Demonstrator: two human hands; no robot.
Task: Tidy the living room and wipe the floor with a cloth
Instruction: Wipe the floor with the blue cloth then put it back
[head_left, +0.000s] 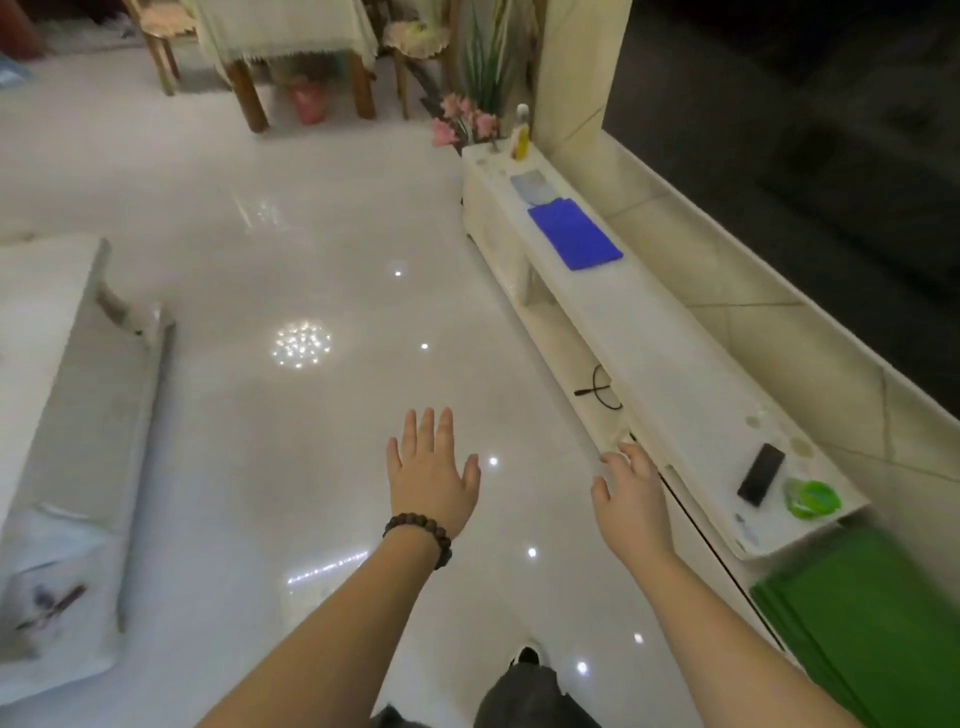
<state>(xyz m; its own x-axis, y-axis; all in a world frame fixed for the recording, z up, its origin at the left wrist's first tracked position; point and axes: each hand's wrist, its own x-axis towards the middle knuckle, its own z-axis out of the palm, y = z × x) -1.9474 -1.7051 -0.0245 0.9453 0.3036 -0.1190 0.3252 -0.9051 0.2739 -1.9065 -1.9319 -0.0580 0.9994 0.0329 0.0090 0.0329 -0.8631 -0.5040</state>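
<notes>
Both hands out in front over the glossy white floor (311, 249), palms down, holding nothing; left hand (434, 475) w/ fingers straight and spread wide, dark bead bracelet (420, 535) on the wrist; right hand (631, 493) w/ fingers relaxed, slightly spread, fingertips near the front edge of the long white TV cabinet (670, 364) along the right wall, contact can't be told; blue cloth (574, 234) lies flat on the cabinet top toward its far end, well apart from both hands; just beyond it a pale blue flat item (532, 186), then a yellow bottle (520, 132) and pink flowers (465, 120) at the far end; near end of the top has a black phone-like slab (761, 474) beside a green round thing (813, 499); black cable (600, 389) pokes out of the open shelf below; green sheet (872, 618) bottom right beside the cabinet; pale low table (57, 415) at left; wooden table w/ light cloth (285, 31) far back; pink bin (310, 101) under it.
</notes>
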